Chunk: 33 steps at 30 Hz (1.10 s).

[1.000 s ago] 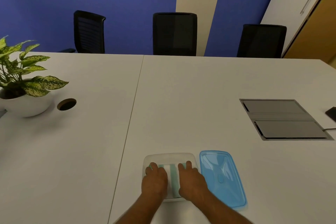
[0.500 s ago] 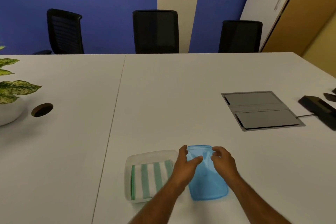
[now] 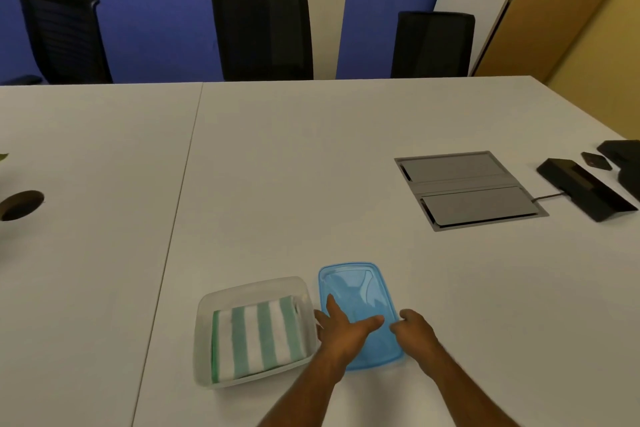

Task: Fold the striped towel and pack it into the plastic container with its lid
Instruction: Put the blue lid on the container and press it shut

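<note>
Striped towel [image 3: 258, 338] now lies uncovered in container [image 3: 204, 333]; both hands have shifted to lid [image 3: 356, 288], fingers spread, capping remains.

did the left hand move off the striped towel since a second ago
Yes. The left hand has shifted right, off the green-striped towel in the clear plastic container, onto the blue plastic lid.

I'm looking at an office meeting room: long white conference table [image 3: 311, 166], black mesh chairs [image 3: 261, 35] at 12 o'clock, a cable hatch [image 3: 467, 189] at 2 o'clock.
</note>
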### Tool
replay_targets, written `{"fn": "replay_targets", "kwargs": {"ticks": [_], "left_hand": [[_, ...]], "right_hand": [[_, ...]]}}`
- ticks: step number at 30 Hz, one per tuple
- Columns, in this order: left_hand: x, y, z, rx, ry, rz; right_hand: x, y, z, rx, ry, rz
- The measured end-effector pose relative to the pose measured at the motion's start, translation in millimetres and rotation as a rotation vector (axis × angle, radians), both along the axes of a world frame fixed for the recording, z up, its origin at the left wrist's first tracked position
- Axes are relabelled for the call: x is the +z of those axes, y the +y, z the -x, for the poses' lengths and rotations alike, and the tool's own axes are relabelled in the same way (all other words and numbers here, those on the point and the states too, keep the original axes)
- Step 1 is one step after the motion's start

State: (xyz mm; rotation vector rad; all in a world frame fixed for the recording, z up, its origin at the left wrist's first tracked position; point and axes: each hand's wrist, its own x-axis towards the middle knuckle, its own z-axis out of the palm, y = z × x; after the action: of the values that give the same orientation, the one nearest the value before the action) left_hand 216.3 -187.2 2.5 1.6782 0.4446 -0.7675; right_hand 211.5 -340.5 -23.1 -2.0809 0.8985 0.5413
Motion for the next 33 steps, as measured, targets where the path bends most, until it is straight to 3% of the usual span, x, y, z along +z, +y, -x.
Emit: {"fn": "replay_targets", "kwargs": {"ticks": [6, 11, 15, 17, 22, 30, 33], "left_hand": [[-6, -3, 3, 0.079, 0.004, 0.101], [3, -8, 6, 0.181, -0.012, 0.193], [29, -9, 7, 0.277, -0.075, 0.338], [49, -2, 4, 0.326, -0.056, 0.436], [83, 41, -17, 0.333, 0.029, 0.519], [89, 137, -31, 0.46, 0.013, 0.671], [88, 166, -19, 0.439, 0.014, 0.755]], "right_hand": [[-8, -4, -1, 0.066, -0.001, 0.053], [-5, -14, 5, -0.076, -0.188, 0.058], [20, -18, 4, -0.353, -0.42, -0.241], [39, -17, 3, -0.366, -0.51, -0.403], [77, 5, 8, -0.17, -0.701, -0.387], [77, 66, 24, 0.386, -1.091, 0.136], [67, 82, 29, 0.598, -1.237, 0.226]]}}
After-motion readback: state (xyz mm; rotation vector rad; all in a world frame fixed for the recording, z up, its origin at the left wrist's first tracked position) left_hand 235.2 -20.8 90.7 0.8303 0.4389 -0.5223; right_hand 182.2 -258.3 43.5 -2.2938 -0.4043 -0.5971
